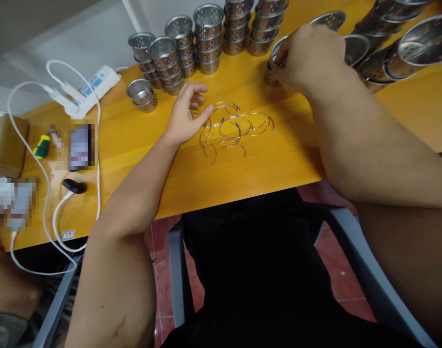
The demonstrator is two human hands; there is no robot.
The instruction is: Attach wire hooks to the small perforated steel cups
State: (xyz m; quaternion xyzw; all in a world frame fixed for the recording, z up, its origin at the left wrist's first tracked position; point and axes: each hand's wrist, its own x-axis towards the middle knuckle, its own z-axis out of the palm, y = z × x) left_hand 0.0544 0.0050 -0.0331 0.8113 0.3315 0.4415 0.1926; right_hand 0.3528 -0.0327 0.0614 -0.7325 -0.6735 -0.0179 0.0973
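My right hand (311, 60) is closed at the side of a small perforated metal cup (271, 76) at the back of the table, its fingers at the rim. My own hand hides part of this cup. My left hand (187, 112) hovers or rests at the left of a loose heap of thin curved metal wires (238, 123); I cannot tell if it touches them. Its fingers are loosely bent and apart, with nothing between them. Behind it stand several stacks of perforated metal cups (208, 43), and a shorter stack (141, 96) stands to its left.
More metal cups (425, 43) lie tilted at the right. On the left are a white power strip (97, 89) with trailing cables, a blurred phone (79, 147), a green-and-yellow handle (42, 147), a black object (74, 186) and a cardboard box (12, 145). Another person's arm (10, 280) shows at lower left.
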